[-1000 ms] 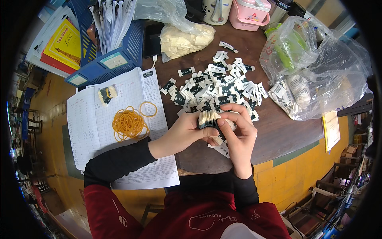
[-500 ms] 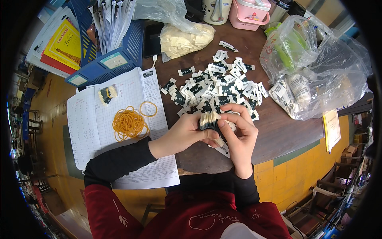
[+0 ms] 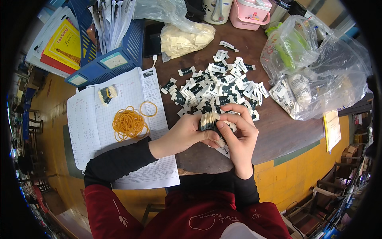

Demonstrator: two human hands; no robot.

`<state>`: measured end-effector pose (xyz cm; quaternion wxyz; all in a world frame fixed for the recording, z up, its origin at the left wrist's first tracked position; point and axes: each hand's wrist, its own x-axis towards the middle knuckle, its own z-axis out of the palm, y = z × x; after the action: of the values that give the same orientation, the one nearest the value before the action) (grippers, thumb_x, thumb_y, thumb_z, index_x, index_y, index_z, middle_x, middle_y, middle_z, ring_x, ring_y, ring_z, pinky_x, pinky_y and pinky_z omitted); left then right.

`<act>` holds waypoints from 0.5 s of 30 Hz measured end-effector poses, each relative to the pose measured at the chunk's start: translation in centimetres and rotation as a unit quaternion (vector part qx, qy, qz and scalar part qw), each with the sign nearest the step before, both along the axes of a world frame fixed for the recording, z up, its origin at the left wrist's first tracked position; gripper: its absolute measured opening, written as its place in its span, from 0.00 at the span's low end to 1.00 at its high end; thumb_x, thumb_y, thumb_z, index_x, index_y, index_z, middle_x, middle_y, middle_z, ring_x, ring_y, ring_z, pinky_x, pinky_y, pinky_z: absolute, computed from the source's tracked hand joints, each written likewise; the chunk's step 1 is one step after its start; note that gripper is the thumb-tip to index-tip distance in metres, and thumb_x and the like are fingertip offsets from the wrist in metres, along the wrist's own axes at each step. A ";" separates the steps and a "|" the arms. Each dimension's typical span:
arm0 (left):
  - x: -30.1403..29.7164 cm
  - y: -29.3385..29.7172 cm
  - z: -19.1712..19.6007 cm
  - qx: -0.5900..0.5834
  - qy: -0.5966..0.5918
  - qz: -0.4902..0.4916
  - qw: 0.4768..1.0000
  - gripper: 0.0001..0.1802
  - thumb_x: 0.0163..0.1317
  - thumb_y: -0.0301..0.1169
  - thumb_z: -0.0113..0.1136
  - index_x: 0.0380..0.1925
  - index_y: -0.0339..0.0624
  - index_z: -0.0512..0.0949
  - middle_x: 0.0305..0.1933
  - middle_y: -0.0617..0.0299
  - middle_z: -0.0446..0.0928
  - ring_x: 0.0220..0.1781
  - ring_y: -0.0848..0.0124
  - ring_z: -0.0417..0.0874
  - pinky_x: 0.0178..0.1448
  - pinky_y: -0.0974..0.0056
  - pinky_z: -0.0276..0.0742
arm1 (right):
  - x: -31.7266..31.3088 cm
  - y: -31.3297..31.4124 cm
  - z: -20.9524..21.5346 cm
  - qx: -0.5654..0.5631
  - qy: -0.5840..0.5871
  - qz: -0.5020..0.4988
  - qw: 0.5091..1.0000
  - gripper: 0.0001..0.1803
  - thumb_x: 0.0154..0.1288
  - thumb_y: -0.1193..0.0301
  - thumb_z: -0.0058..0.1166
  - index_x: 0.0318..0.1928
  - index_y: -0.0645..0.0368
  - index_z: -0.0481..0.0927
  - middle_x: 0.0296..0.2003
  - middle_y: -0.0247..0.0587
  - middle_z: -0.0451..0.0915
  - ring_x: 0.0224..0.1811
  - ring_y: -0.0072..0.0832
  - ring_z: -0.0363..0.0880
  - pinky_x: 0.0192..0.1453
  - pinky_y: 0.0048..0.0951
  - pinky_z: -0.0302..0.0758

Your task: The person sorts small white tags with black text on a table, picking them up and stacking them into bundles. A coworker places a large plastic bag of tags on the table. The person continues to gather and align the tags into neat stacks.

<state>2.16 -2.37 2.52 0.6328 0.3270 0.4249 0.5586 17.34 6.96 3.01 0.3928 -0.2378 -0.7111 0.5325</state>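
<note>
A thick stack of fabric labels (image 3: 209, 121), cream at the edges with a dark green middle, is gripped in my left hand (image 3: 191, 129). The fingers and thumb of my right hand (image 3: 240, 131) pinch the stack's right side. Just beyond both hands spreads a loose pile of white and dark green labels (image 3: 217, 85). One white label sticks out beneath the stack near the table's front edge. To the left, on the papers, lie a heap of yellow rubber bands (image 3: 129, 124), a single rubber band (image 3: 148, 108) and a banded bundle of labels (image 3: 106, 95).
An open ledger (image 3: 85, 127) and printed sheets lie at left, beside a blue file rack (image 3: 109, 63). Behind the pile rests a plastic bag of cream labels (image 3: 187, 40); a phone (image 3: 152, 40) and pink box (image 3: 249, 16) are nearby. Clear plastic bags (image 3: 314, 71) cover the right side.
The top labels of the stack have shifted slightly between my fingers. Both hands stay in nearly the same place, and the loose pile looks the same.
</note>
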 end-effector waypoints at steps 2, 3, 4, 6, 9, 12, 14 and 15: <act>0.0 0.0 0.0 0.001 0.000 -0.001 1.000 0.19 0.66 0.28 0.63 0.54 0.30 0.73 0.47 0.56 0.79 0.46 0.67 0.86 0.49 0.62 0.89 | -0.1 -0.1 0.0 -0.025 0.003 -0.009 1.000 0.09 0.57 0.80 0.64 0.40 0.63 0.86 0.48 0.40 0.79 0.42 0.24 0.78 0.45 0.24 0.73; 0.1 0.0 0.0 0.004 0.003 0.000 1.000 0.20 0.66 0.28 0.63 0.54 0.30 0.73 0.47 0.56 0.79 0.46 0.67 0.86 0.49 0.62 0.89 | -0.1 -0.2 0.0 -0.046 0.012 -0.011 0.999 0.09 0.57 0.80 0.64 0.40 0.63 0.86 0.48 0.40 0.79 0.42 0.24 0.77 0.45 0.24 0.72; 0.1 0.1 0.0 0.008 0.005 0.001 1.000 0.20 0.66 0.28 0.63 0.54 0.30 0.73 0.47 0.56 0.79 0.46 0.67 0.86 0.49 0.62 0.89 | -0.2 -0.2 0.0 -0.069 0.024 -0.015 0.997 0.09 0.57 0.80 0.64 0.40 0.62 0.86 0.49 0.40 0.79 0.41 0.23 0.77 0.44 0.23 0.72; 0.0 0.1 0.0 0.001 0.002 0.001 1.000 0.20 0.66 0.28 0.63 0.54 0.30 0.73 0.47 0.57 0.79 0.46 0.67 0.86 0.49 0.62 0.89 | -0.2 -0.2 0.0 -0.057 0.021 -0.014 0.998 0.09 0.57 0.80 0.64 0.40 0.62 0.86 0.49 0.40 0.79 0.40 0.23 0.76 0.43 0.23 0.72; -0.1 0.1 0.0 0.002 0.009 -0.002 1.000 0.20 0.66 0.28 0.63 0.54 0.30 0.73 0.47 0.57 0.79 0.46 0.67 0.86 0.49 0.62 0.90 | -0.1 -0.1 0.2 0.011 -0.010 -0.001 1.000 0.09 0.57 0.80 0.64 0.40 0.62 0.86 0.50 0.40 0.78 0.40 0.22 0.76 0.43 0.23 0.72; 0.0 0.1 0.0 0.005 0.002 -0.002 1.000 0.19 0.67 0.29 0.63 0.54 0.30 0.73 0.46 0.57 0.79 0.46 0.67 0.86 0.49 0.62 0.90 | 0.1 0.0 0.2 0.010 -0.016 0.000 1.000 0.09 0.57 0.80 0.65 0.40 0.61 0.86 0.50 0.40 0.78 0.40 0.23 0.76 0.43 0.23 0.72; 0.0 0.1 0.1 0.005 -0.001 -0.003 1.000 0.19 0.67 0.29 0.62 0.54 0.30 0.73 0.46 0.57 0.79 0.46 0.67 0.86 0.49 0.62 0.90 | 0.1 -0.1 0.1 0.008 -0.025 -0.006 1.000 0.09 0.57 0.80 0.65 0.40 0.62 0.86 0.50 0.40 0.78 0.40 0.23 0.76 0.43 0.23 0.72; 0.0 0.1 0.1 0.004 0.001 -0.005 1.000 0.20 0.67 0.29 0.62 0.55 0.30 0.73 0.46 0.57 0.79 0.46 0.67 0.86 0.49 0.62 0.90 | 0.0 -0.1 0.1 0.009 -0.020 -0.010 1.000 0.09 0.57 0.80 0.65 0.40 0.61 0.86 0.50 0.40 0.78 0.39 0.23 0.77 0.42 0.23 0.72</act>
<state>2.17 -2.27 2.59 0.6337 0.3325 0.4217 0.5567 17.37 6.88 3.07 0.3854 -0.2520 -0.7213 0.5174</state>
